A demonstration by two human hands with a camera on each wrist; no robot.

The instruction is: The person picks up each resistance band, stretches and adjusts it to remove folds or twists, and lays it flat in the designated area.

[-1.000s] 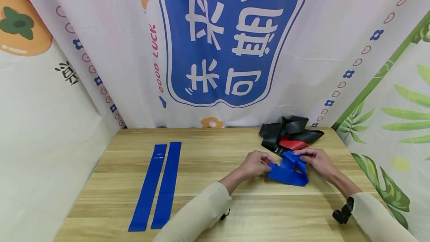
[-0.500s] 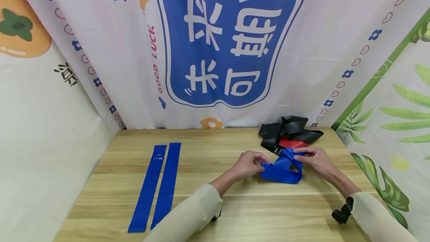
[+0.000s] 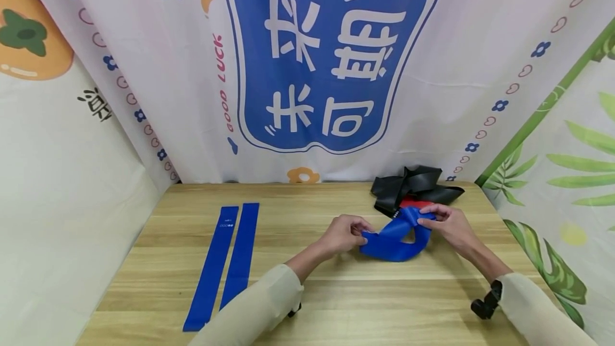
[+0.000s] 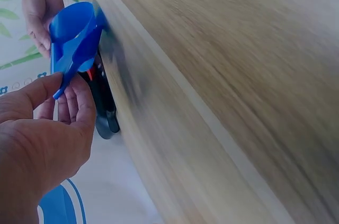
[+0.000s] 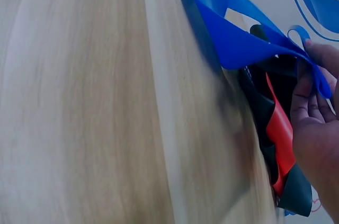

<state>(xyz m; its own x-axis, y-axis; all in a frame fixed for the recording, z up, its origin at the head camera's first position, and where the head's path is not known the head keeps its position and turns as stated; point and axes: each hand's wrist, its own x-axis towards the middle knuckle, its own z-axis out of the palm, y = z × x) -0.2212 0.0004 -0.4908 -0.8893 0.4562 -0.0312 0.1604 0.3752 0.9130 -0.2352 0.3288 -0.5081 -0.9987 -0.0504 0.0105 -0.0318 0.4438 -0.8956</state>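
Observation:
A twisted blue resistance band (image 3: 391, 247) is stretched between both hands above the right part of the table. My left hand (image 3: 343, 235) pinches its left end between thumb and fingers, which the left wrist view shows close up. At the band's other end, my right hand (image 3: 449, 226) pinches a fold of it, seen in the right wrist view beside the blue loop (image 5: 238, 38). Just behind the band lie crumpled black bands (image 3: 408, 188) and a red band (image 5: 280, 134), partly covered by it in the head view.
Two flat blue bands (image 3: 216, 266) (image 3: 242, 250) lie side by side on the left of the wooden table (image 3: 298, 207); my left sleeve (image 3: 254, 303) covers part of one. A printed curtain (image 3: 192, 95) hangs behind the table's back edge.
My left hand has moved left, drawing its end of the blue band along. The band between the hands is more spread out, while the right hand has shifted only slightly.

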